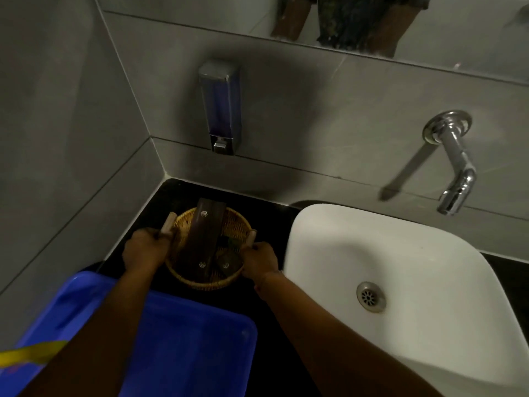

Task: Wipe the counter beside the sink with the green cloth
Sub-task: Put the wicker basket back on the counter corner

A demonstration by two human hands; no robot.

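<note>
Here both hands, left and right, grip the basket handles, between blue tray and sink.

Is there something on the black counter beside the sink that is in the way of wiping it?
Yes. A wicker basket with dark packets sits on the counter left of the sink, held by the left hand and right hand. A blue tray covers the near part. No green cloth is visible.
</note>
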